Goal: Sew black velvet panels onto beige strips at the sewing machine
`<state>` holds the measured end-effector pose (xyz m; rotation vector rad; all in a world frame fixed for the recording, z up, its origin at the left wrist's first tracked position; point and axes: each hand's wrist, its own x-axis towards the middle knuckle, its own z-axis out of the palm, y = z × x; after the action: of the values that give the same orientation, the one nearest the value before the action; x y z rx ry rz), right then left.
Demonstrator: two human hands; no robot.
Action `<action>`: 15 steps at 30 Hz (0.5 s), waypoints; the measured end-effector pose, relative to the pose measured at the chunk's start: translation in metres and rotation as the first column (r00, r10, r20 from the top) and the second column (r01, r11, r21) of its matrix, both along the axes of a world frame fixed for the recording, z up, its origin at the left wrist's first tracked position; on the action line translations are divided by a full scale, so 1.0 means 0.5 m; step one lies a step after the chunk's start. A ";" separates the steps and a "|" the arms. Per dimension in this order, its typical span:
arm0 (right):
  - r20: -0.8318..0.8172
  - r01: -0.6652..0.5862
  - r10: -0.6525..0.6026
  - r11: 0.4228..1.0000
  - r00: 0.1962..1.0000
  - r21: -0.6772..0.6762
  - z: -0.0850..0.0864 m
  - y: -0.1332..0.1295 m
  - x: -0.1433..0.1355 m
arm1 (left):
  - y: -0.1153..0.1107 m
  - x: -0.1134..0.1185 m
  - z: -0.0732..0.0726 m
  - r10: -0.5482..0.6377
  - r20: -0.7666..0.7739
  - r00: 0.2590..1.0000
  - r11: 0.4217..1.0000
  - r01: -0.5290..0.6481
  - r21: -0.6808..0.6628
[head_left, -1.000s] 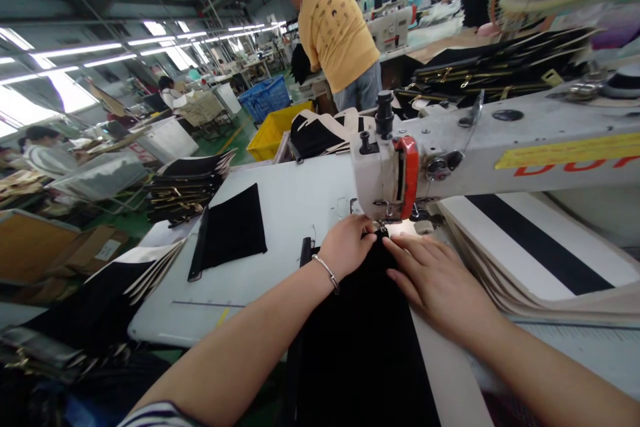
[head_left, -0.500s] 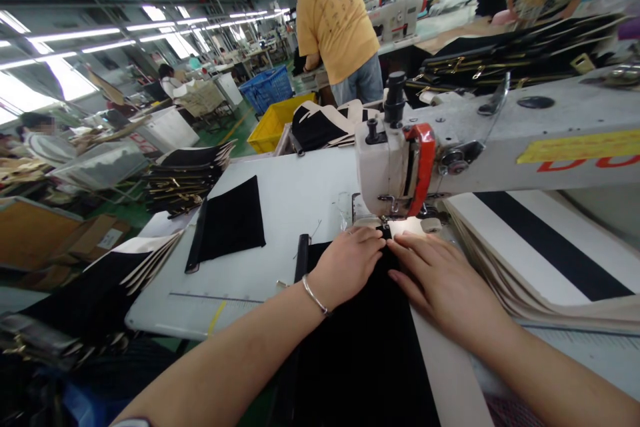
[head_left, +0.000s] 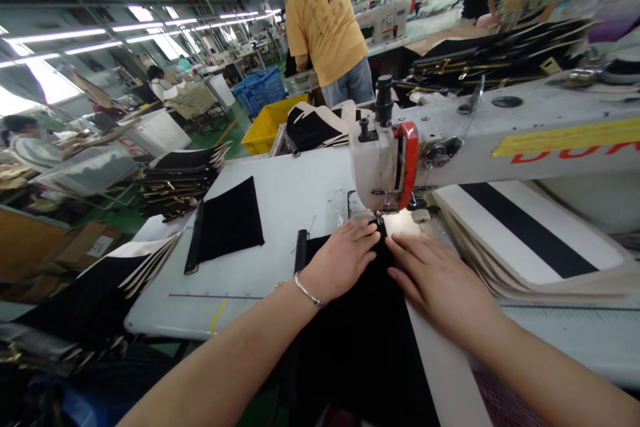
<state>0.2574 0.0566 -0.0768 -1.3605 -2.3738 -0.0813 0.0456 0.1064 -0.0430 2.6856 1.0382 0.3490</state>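
A black fabric panel with a pale border point(head_left: 370, 340) lies under the needle of the sewing machine point(head_left: 385, 173) and hangs down over the table's front edge. My left hand point(head_left: 345, 257) rests flat on the black part, fingers stretched toward the presser foot. On the right, my right hand point(head_left: 440, 273) lies flat over the pale border, its fingertips just short of the lit needle area. The two hands are a little apart, with a strip of black fabric showing between them. Neither grips anything.
A smaller black piece point(head_left: 227, 223) lies on the white table point(head_left: 285, 180) at left. Stacked black-and-white panels point(head_left: 530, 233) sit under the machine arm. More stacks point(head_left: 175, 180) stand beyond the left edge. A person in a yellow shirt point(head_left: 325, 13) stands behind a yellow crate point(head_left: 270, 123).
My hands have parted slightly at the needle, the left shifting a little left and down. The view has turned slightly to the right. The panel stays under the needle.
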 end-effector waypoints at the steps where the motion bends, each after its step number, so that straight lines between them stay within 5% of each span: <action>1: -0.004 -0.012 0.012 1.000 1.000 -0.001 0.000 -0.024 0.003 | -0.024 -0.009 0.014 -0.052 -0.029 0.998 0.997 0.051 -0.055; 5: 0.005 -0.106 0.106 0.992 0.994 0.062 0.004 -0.149 0.017 | -0.155 -0.046 0.062 -0.311 -0.095 0.946 0.924 0.277 -0.264; 8: 0.082 -0.181 0.171 0.974 0.982 0.139 0.013 -0.217 0.027 | -0.228 -0.063 0.068 -0.304 -0.179 0.936 0.929 0.249 -0.275; 15: 0.149 -0.242 0.215 0.951 0.965 0.192 0.020 -0.241 0.040 | -0.248 -0.071 0.066 -0.290 -0.206 0.935 0.945 0.246 -0.214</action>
<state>0.2775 -0.0639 -0.0670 -1.0033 -2.5277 -0.3499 0.0103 -0.0177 -0.0099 2.6926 0.6996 -0.1160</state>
